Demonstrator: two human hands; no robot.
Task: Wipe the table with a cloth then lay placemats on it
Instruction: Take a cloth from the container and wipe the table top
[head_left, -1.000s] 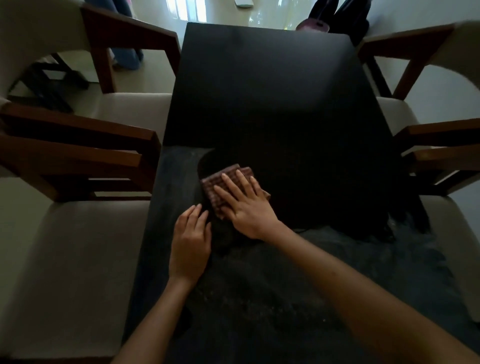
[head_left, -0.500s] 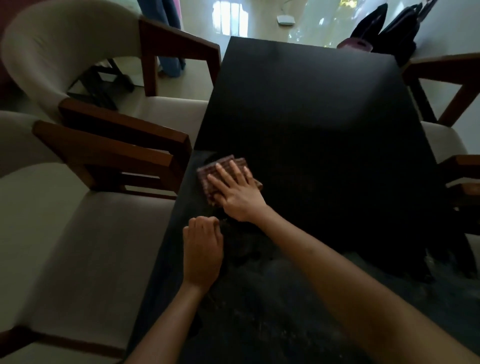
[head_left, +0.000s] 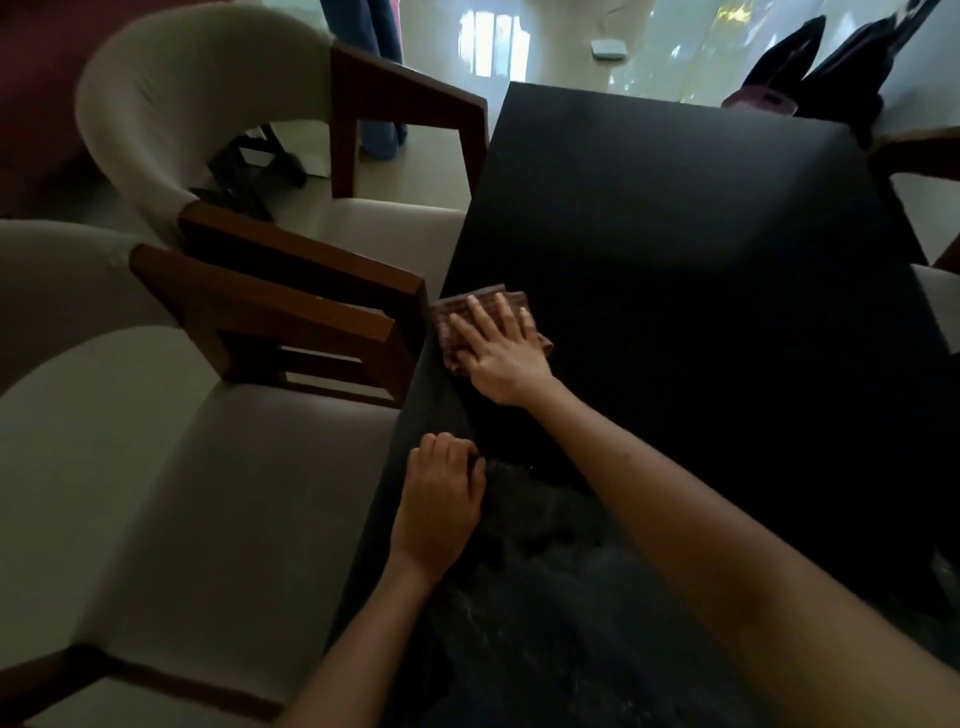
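right hand (head_left: 501, 358): we press it flat, fingers spread, on folded brown checked cloth (head_left: 457, 322) | cloth: on black rectangular tabletop (head_left: 675, 234), near its left edge, beside wooden chair arm (head_left: 291, 306) | left hand (head_left: 439, 501): fingers curled under, empty, resting on tabletop near that edge | placemats: we see none

Cloth (head_left: 453, 326): brown, ribbed, folded; lies flat on the table at its left edge, centre of frame, partly covered by a flat hand.
Table (head_left: 675, 249): black, rectangular; fills centre and right of frame; near end dusty.
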